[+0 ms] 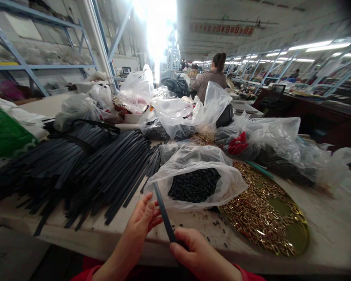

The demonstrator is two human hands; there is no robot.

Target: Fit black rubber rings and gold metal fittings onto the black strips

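Observation:
A narrow dark strap slants up and away from my right hand, which grips its near end between thumb and fingers. My left hand is beside the strap, its fingers apart and loosely curved; some fingertips reach the strap's edge, and whether they touch it I cannot tell. Just beyond both hands lies an open clear plastic bag full of small black pieces. To the left, long dark straps are spread in a thick pile. On the right, an oval gold tray carries many gold-coloured metal buckles.
Small black scraps dot the pale tabletop. Filled plastic bags line the back of the table. A green bag stands at far left, below blue shelving. Beyond the table is a person in brown.

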